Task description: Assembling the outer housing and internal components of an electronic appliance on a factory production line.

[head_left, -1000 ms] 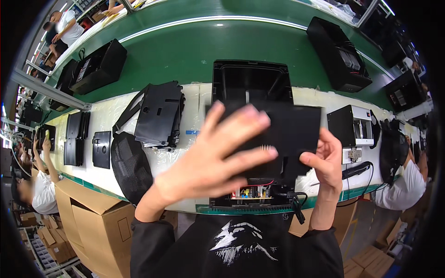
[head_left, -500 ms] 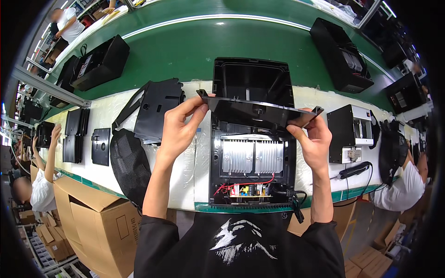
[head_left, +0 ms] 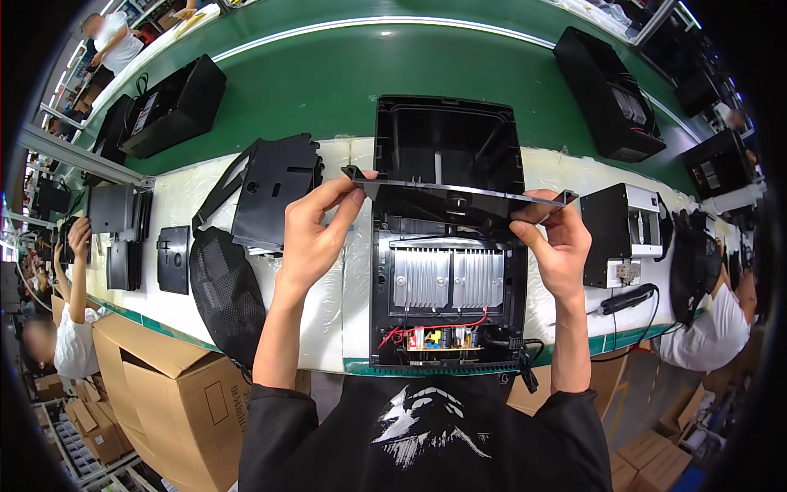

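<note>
- Head view: left hand (head_left: 318,234) and right hand (head_left: 561,246) pinch opposite ends of a black plastic panel (head_left: 443,198).
- Panel is above the open housing (head_left: 516,283), near edge of the tabletop (head_left: 325,324).
- Heatsinks (head_left: 421,277) installed but uncovered.

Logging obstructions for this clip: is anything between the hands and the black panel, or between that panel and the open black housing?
Nothing visible. The left hand and right hand hold the black panel by its ends, and no separate object shows between it and the open black housing.
</note>
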